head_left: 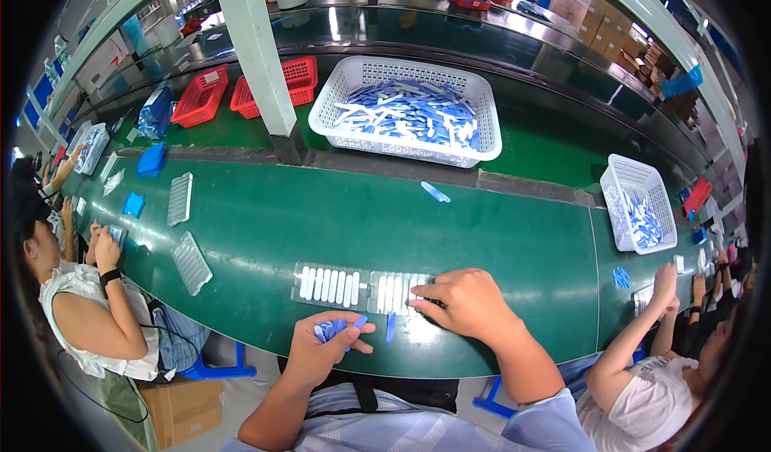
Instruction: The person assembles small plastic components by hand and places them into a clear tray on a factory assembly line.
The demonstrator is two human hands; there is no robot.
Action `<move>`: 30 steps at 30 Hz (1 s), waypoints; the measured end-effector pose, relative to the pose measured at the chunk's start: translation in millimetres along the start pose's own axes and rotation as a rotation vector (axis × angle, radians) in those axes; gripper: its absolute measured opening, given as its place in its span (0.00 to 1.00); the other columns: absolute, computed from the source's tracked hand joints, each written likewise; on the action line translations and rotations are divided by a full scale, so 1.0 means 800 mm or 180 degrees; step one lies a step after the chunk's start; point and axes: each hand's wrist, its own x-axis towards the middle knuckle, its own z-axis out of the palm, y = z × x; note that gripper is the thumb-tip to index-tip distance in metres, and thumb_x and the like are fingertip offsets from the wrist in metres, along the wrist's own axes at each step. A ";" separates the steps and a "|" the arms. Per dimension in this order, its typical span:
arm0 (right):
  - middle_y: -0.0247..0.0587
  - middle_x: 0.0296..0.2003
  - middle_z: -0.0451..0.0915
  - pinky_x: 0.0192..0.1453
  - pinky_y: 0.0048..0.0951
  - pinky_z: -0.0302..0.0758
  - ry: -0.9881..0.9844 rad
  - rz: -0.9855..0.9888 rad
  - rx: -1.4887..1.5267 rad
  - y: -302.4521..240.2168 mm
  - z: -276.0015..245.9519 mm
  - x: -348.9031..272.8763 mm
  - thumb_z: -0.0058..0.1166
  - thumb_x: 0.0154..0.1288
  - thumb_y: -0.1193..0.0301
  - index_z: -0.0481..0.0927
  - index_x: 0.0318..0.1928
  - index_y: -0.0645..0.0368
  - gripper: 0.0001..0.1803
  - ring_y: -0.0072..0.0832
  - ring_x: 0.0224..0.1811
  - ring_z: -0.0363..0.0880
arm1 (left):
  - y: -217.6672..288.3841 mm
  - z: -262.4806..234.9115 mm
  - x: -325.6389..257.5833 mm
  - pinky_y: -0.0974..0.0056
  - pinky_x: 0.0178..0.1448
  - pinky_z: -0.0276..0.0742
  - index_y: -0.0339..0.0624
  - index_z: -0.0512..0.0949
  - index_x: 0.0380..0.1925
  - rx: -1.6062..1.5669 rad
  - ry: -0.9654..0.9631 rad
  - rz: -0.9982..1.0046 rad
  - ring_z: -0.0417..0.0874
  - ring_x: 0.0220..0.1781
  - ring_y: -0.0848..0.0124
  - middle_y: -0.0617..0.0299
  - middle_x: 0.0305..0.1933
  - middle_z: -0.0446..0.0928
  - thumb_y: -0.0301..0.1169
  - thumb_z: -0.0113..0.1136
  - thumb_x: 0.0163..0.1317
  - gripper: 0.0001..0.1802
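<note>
My left hand (325, 346) is closed around a bunch of small blue-and-white flat sticks (328, 330), low over the near edge of the table. Two clear plastic trays lie end to end in front of me. The left tray (297, 294) carries a row of white flat sticks (328, 286). More white sticks (387, 293) lie side by side in the right tray (373, 306). Over that tray's right part is my right hand (462, 303), thumb and fingers drawn together at the sticks; what they pinch is hidden. A single blue stick (391, 327) lies just below the right tray.
A large white basket (401, 148) full of blue-and-white sticks stands beyond the green table (337, 211). Clear trays (191, 263) lie to the left. A loose stick (436, 192) lies ahead. People work on both sides; a smaller white basket (640, 243) is at right.
</note>
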 end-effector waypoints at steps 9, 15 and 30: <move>0.29 0.28 0.78 0.41 0.34 0.71 0.0302 -0.0901 -0.0153 -0.021 0.024 0.007 0.67 0.59 0.57 0.88 0.40 0.49 0.13 0.29 0.35 0.79 | -0.005 0.000 0.001 0.78 0.23 0.64 0.28 0.80 0.51 -0.0067 -0.0086 0.0017 0.91 0.36 0.66 0.47 0.47 0.87 0.22 0.61 0.70 0.12; 0.29 0.26 0.76 0.36 0.31 0.68 0.0506 -0.1165 0.0329 -0.016 0.038 0.009 0.71 0.58 0.65 0.88 0.41 0.49 0.11 0.25 0.29 0.75 | -0.003 0.000 0.001 0.78 0.22 0.64 0.29 0.80 0.50 -0.0081 -0.0116 0.0027 0.91 0.36 0.67 0.47 0.46 0.87 0.22 0.61 0.70 0.11; 0.39 0.29 0.86 0.31 0.19 0.75 0.0168 0.1133 0.4679 0.024 0.007 0.007 0.62 0.68 0.75 0.85 0.37 0.64 0.04 0.20 0.26 0.80 | 0.059 -0.008 0.003 0.68 0.33 0.80 0.38 0.68 0.71 0.2654 -0.0418 0.0075 0.82 0.22 0.75 0.60 0.33 0.88 0.24 0.62 0.65 0.33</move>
